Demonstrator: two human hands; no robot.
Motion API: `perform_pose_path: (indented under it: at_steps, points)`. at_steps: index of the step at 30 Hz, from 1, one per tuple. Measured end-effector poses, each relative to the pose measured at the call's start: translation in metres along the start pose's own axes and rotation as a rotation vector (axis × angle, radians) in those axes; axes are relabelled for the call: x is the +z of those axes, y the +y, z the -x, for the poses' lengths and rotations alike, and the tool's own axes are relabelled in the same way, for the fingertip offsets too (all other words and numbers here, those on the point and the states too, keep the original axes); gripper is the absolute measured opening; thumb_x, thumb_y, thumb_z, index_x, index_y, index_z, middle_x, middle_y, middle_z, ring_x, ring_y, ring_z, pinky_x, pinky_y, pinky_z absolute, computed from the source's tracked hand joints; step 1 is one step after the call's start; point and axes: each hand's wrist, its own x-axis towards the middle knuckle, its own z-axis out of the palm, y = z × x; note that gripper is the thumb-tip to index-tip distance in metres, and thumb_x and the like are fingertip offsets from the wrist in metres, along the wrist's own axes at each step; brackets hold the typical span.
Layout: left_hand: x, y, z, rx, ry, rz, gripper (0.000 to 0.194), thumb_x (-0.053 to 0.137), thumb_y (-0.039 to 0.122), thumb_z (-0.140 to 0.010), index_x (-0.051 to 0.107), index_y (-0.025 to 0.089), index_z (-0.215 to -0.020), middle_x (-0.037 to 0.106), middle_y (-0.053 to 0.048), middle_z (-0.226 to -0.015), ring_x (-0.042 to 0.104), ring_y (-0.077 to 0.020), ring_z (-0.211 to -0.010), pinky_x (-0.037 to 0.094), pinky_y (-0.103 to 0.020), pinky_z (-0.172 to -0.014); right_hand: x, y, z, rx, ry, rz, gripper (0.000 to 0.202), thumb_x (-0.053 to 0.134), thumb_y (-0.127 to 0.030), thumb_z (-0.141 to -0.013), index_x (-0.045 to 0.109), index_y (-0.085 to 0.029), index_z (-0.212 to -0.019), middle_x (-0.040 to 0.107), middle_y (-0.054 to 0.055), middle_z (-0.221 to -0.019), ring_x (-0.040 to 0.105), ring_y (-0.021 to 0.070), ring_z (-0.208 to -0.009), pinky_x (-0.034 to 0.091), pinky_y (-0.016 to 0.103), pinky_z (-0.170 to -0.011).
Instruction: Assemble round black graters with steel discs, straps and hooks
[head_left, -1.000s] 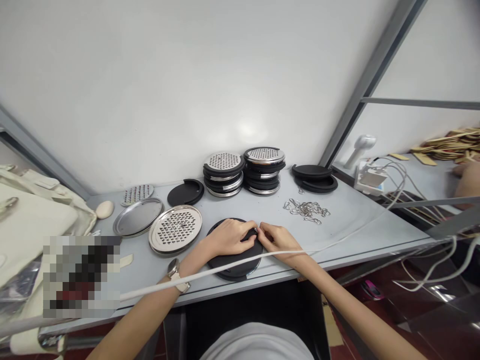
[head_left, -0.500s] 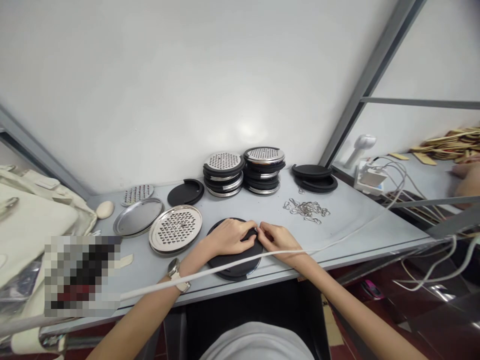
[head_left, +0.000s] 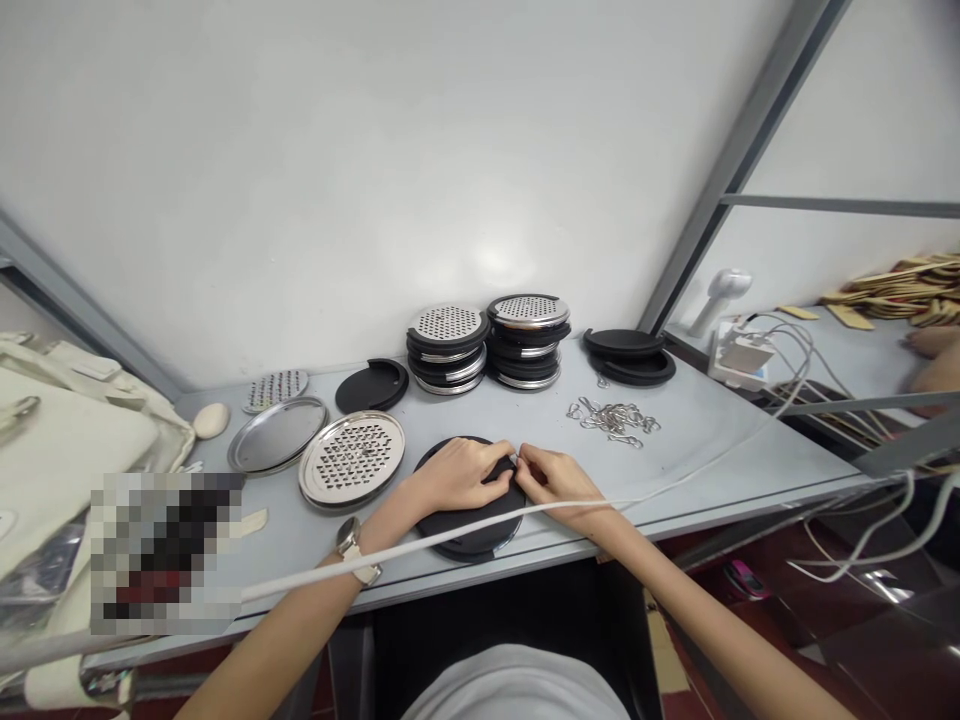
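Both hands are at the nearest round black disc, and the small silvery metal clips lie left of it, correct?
No: the head view shows the small silvery metal clips right of the nearest round black disc, not left. The left hand and right hand are at it.

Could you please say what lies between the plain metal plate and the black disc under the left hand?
The perforated metal disc lies there, in the head view.

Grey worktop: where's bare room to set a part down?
Bare: behind left hand, short of the left stack; right of the metal clips, though the white cable crosses that view. Crowded: left end, with large grater disc, silver tray and bag.
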Motion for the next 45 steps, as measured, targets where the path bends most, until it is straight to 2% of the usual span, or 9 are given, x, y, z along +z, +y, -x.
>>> perform_pose_path:
  at_steps: [24,38,45]
  points:
    - [-0.0004,-0.0004,0.0005,0.008,0.006,0.003,0.008,0.048,0.028,-0.086,0.047,0.020,-0.084,0.051,0.004,-0.061,0.047,-0.0106,-0.052,0.030,-0.021,-0.052,0.0011,0.0008,0.0003,-0.013,0.005,0.031,0.022,0.039,-0.028,-0.088,0.043,-0.020,-0.068,0.049,-0.003,-0.057,0.043,0.0105,-0.050,0.029,0.021,-0.052]
    - [-0.0027,0.0024,-0.0004,-0.019,-0.017,-0.004,0.009,0.048,0.027,-0.086,0.051,0.019,-0.088,0.053,0.003,-0.062,0.050,-0.0117,-0.054,0.031,-0.022,-0.052,0.0006,-0.0003,0.0004,-0.007,0.017,0.045,0.022,0.039,-0.029,-0.088,0.045,-0.020,-0.068,0.052,-0.002,-0.059,0.044,0.0110,-0.050,0.030,0.022,-0.052]
    - [-0.0001,0.0011,0.0001,-0.013,0.008,-0.011,0.010,0.047,0.028,-0.087,0.051,0.019,-0.088,0.053,0.004,-0.062,0.049,-0.0114,-0.054,0.032,-0.021,-0.053,-0.0007,-0.0017,0.0008,-0.014,0.024,0.036,0.022,0.040,-0.027,-0.087,0.045,-0.020,-0.067,0.051,-0.003,-0.058,0.042,0.0103,-0.049,0.029,0.021,-0.051]
